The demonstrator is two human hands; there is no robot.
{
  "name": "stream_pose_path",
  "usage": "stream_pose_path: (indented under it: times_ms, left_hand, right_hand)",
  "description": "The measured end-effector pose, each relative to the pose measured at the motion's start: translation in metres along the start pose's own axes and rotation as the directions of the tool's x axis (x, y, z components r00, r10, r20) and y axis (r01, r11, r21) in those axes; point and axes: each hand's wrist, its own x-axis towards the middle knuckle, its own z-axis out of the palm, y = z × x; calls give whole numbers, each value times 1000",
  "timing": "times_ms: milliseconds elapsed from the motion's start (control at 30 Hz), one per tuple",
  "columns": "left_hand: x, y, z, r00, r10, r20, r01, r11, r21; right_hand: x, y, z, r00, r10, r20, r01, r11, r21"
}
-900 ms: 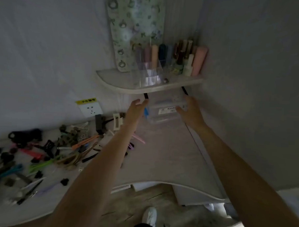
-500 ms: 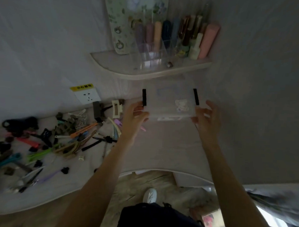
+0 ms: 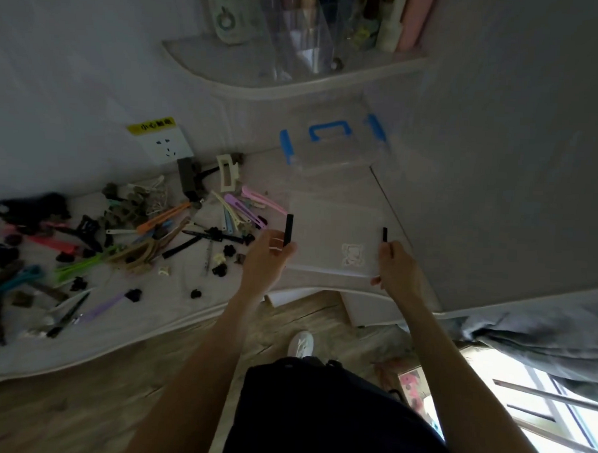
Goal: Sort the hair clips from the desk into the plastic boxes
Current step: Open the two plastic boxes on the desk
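Left hand (image 3: 267, 255): gripped the clear box (image 3: 334, 240) at its left black latch.
Right hand (image 3: 393, 270): held its right end.
Hair clips (image 3: 125, 239): scattered on tabletop (image 3: 184, 303), left of the box, nearer the left hand.

Clear glossy plastic box (image 3: 331, 238), matt pale desk (image 3: 184, 300), wood-grain floor (image 3: 77, 405).

The clear box (image 3: 334, 238) had black latches (image 3: 288, 230) and a pale sticker (image 3: 353, 255). A second clear box (image 3: 332, 149) carried a blue handle (image 3: 329, 131) and blue clips. The hair clips (image 3: 125, 239) were pink, lilac, orange, green, teal, cream and black on the whitish table (image 3: 191, 310). The socket (image 3: 166, 145) was white under a yellow label (image 3: 151, 125).
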Motion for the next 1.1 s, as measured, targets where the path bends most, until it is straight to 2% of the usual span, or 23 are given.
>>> stream_pose_path:
  times_ms: [67,133,200,267,333,367,433,500,600,667,800,933,967,1033,1100]
  left_hand:
    - [2,-6,2,999,-40,-3,39,999,-8]
    - [3,-12,3,997,-74,-2,74,997,-22]
    - [3,-14,4,995,-99,-12,99,995,-16]
    - [5,-13,3,993,-113,-23,113,994,5]
    - [7,-13,1,991,-135,-22,135,991,-10]
    - [8,-14,-1,988,-151,-23,151,988,-28]
    - [10,-17,-2,980,-199,-9,197,974,-114]
    - [10,-18,-2,971,-241,-1,234,946,-225]
    - [9,-18,4,969,-249,6,239,925,-296]
    - [8,-18,11,956,-287,60,289,884,-368]
    - [10,-22,19,932,-347,108,359,831,-425]
    - [8,-23,19,932,-353,86,353,822,-447]
    - [8,-23,20,935,-345,82,343,822,-455]
    - [10,-24,20,940,-331,85,333,830,-448]
    - [12,-25,23,939,-326,108,339,834,-436]
  right_hand:
    - [-2,1,2,1000,22,-6,-22,997,-71]
    - [-2,3,2,997,-37,-61,28,988,-151]
    - [-6,-1,-3,985,-145,-97,120,967,-227]
    - [-12,-9,-5,969,-239,-53,226,956,-188]
    - [-19,-16,-2,896,-439,63,438,854,-282]
    - [-19,-15,3,864,-493,103,498,807,-317]
    - [-16,-16,6,824,-560,87,524,694,-494]
    - [-14,-20,8,803,-592,73,512,621,-593]
    - [-13,-22,12,733,-669,120,606,563,-563]
    - [-14,-23,15,698,-697,160,664,548,-509]
    - [-17,-25,9,693,-702,162,698,600,-390]
    - [-13,-21,-17,780,-625,20,626,778,-54]
    - [-12,-18,-26,810,-584,-58,586,810,12]
    - [-9,-9,-39,862,-459,-216,477,879,33]
    - [-8,3,-45,910,-246,-334,290,953,87]
